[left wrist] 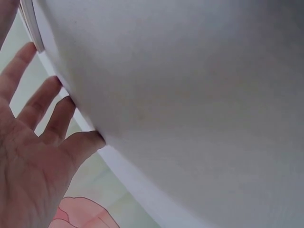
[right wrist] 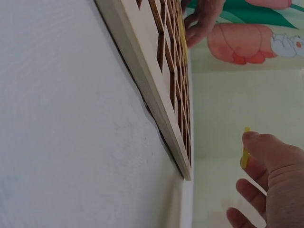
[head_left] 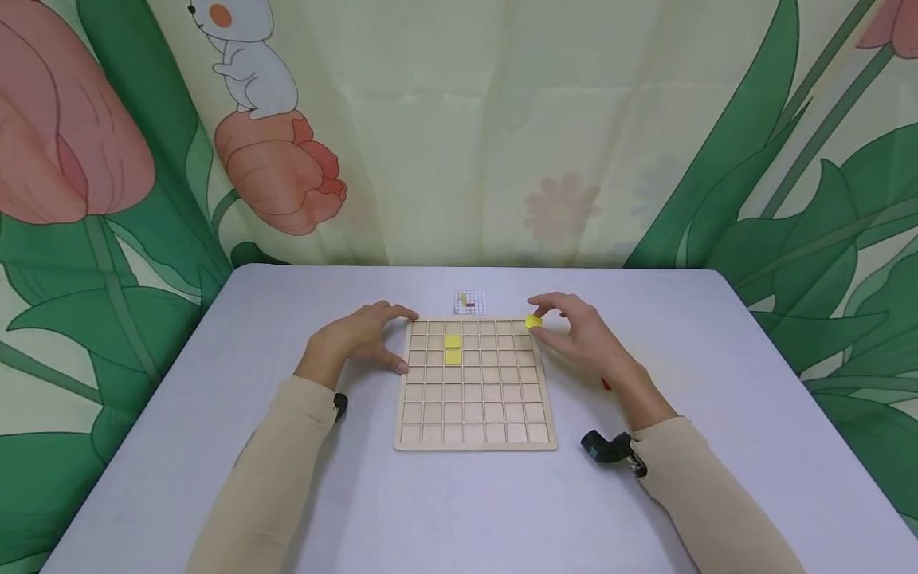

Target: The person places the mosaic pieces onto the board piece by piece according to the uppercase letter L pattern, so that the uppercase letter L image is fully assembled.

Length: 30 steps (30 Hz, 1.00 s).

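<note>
A wooden grid board [head_left: 473, 440] lies flat on the white table, divided into many square cells. Two yellow square tiles [head_left: 453, 349] sit in neighbouring cells of one column near its upper left. My left hand [head_left: 364, 336] rests at the board's left edge, thumb and fingers spread apart and touching the side. Above the upper right corner, my right hand [head_left: 577, 328] pinches another yellow tile [head_left: 534, 321] between thumb and forefinger. In the right wrist view that tile [right wrist: 245, 148] appears edge-on, raised off the board.
Behind the board lies a small printed grid card [head_left: 469, 302] with coloured marks. A red piece [head_left: 606, 384] is partly hidden under the right forearm. The white table [head_left: 445, 510] reaches back to a printed curtain [head_left: 459, 159].
</note>
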Available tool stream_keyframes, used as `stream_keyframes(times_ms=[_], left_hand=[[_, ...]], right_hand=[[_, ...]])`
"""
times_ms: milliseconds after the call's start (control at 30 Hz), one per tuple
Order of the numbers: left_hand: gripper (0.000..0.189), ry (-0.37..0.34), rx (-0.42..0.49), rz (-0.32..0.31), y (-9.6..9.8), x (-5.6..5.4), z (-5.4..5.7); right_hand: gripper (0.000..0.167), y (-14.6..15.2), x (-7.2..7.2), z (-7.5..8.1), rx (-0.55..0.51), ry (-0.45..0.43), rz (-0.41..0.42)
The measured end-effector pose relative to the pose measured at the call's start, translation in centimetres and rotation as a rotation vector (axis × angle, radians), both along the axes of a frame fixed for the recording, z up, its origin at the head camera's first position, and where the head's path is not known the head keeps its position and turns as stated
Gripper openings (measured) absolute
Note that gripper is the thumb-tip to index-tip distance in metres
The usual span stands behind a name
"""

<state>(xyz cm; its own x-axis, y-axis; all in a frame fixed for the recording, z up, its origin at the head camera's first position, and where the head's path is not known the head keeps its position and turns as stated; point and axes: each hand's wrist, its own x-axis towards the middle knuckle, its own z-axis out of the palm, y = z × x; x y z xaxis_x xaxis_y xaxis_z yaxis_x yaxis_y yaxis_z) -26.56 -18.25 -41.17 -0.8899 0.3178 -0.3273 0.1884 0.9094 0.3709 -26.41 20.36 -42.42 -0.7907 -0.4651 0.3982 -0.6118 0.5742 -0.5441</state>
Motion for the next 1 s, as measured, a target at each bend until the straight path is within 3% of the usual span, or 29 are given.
stream_keyframes(times_ms=[500,767,1000], left_hand=[[0.101,-0.005,-0.011,-0.003,-0.5,0.2,0.3],[0.102,0.011,-0.005,-0.001,-0.5,0.3,0.5],[0.102,-0.007,0.007,-0.017,0.1,0.1,0.5]], right_hand=[[0.042,-3.5,0.2,1.0,-0.024,-0.003,0.102],[0.044,-5.9,0.3,0.3,-0.039,0.004,0.183],[0.043,-6.7,1.1,0.1,-0.034,-0.045,0.209]])
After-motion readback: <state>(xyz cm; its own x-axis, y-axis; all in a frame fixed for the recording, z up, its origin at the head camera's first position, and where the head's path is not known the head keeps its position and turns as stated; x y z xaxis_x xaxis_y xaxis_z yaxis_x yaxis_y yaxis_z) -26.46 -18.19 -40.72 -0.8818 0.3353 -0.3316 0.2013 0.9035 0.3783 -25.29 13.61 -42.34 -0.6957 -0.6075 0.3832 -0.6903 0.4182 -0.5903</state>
